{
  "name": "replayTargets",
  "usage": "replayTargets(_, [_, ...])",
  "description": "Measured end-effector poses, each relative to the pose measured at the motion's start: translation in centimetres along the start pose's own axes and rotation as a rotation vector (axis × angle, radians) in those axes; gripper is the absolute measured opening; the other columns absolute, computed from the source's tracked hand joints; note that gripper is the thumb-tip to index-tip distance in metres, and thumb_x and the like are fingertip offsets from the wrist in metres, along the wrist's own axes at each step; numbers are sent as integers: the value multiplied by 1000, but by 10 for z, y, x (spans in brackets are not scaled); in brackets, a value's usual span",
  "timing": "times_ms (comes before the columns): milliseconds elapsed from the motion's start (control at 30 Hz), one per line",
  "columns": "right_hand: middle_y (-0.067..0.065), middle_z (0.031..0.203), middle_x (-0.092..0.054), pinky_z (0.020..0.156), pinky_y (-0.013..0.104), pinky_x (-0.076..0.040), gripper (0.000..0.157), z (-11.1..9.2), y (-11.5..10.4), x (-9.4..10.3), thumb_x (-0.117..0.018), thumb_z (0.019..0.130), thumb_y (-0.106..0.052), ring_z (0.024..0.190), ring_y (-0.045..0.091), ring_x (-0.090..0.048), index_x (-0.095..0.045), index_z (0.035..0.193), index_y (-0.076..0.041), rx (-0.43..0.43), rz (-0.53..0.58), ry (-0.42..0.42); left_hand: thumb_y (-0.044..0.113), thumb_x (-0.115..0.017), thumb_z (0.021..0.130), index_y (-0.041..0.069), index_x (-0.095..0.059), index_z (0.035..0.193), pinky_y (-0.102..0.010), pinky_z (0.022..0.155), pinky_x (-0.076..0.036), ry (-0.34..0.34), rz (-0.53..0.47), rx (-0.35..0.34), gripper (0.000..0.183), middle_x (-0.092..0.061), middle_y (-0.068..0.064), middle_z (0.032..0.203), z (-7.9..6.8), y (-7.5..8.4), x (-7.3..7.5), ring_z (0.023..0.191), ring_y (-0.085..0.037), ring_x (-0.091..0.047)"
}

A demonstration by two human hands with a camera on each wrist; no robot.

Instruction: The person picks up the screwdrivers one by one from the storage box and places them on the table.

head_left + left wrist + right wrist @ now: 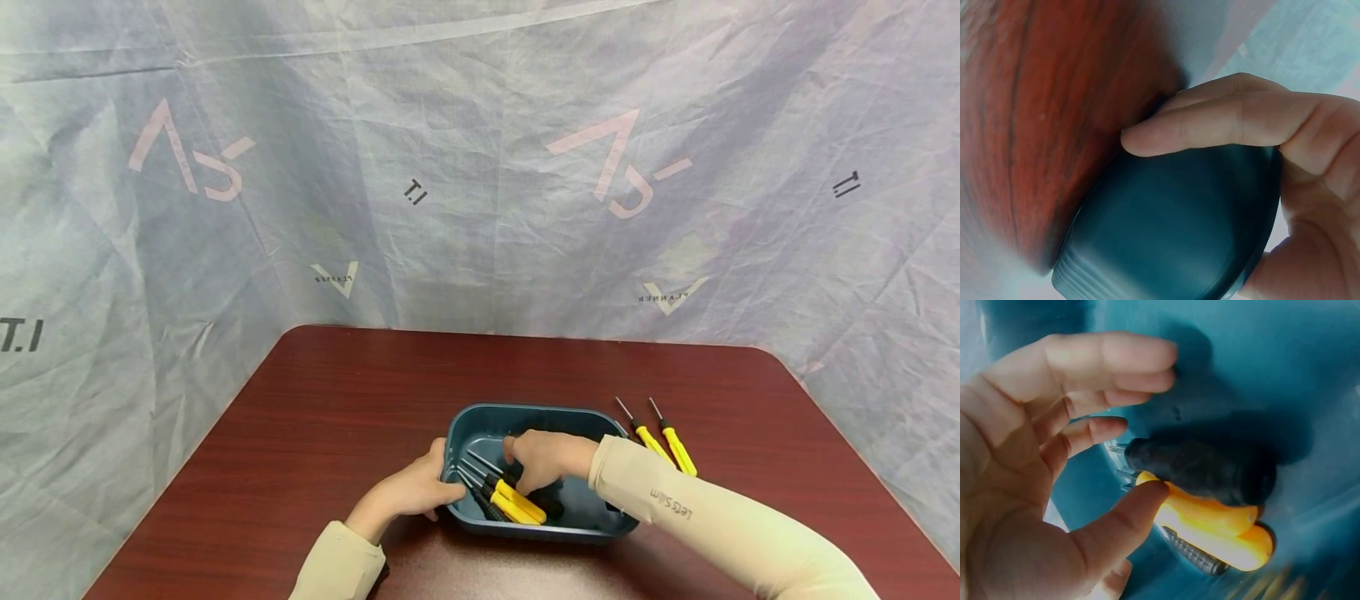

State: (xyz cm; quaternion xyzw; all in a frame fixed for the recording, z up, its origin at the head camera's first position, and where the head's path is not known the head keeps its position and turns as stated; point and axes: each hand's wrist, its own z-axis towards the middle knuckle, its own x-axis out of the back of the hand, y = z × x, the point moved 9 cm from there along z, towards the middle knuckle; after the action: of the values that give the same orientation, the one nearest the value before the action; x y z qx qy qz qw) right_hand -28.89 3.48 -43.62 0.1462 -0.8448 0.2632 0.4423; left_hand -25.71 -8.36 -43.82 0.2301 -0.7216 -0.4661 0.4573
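Note:
A dark teal plastic bin (551, 533) stands on the table, holding several screwdrivers. My left hand (412, 492) grips its left end, thumb at the rim and fingers along the outer wall (1179, 206). Inside the bin is my right hand (546, 458), its fingers and thumb spread apart with nothing between them. A black-handled screwdriver (1200, 469) lies just beyond the fingertips in the right wrist view. Against it lie two yellow-handled screwdrivers (1225, 540), partly behind the thumb; whether the thumb touches them I cannot tell. A thin ribbed black handle (1194, 551) shows beside them.
Two more yellow screwdrivers (678, 450) lie on the dark red wooden table (360, 383), right of the bin; my right forearm passes in front of one. A grey printed cloth (480, 167) hangs behind the table and along its sides.

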Motion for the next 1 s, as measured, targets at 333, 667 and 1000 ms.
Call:
replayTargets(333, [1,84,-52,42,30,-48,34,6,2,-3,-70,75,-20,52,17,-53,-52,104,-15,-20,-43,-6,13,-58,74,-10,-20,128,-36,47,-49,-7,-9,6,69,-49,-12,86,0,-1,1,60,-21,-52])
replayTargets(667, [-1,77,-49,40,29,-48,24,7,6,-6,-70,74,-18,50,15,-53,-51,89,-15,-27,-94,-1,14,-58,74,-9,-21,128,-38,48,-49,-5,-4,15,69,-47,-14,91,0,1,0,62,-22,-52])
replayTargets(1000, [0,85,-55,44,26,-48,29,11,9,-10,-66,78,-21,60,13,-54,-58,104,-10,-19,-132,-13,13,-58,73,-11,-21,128,-37,47,-49,-2,2,9,70,-48,-15,92,1,0,0,63,-22,-53])
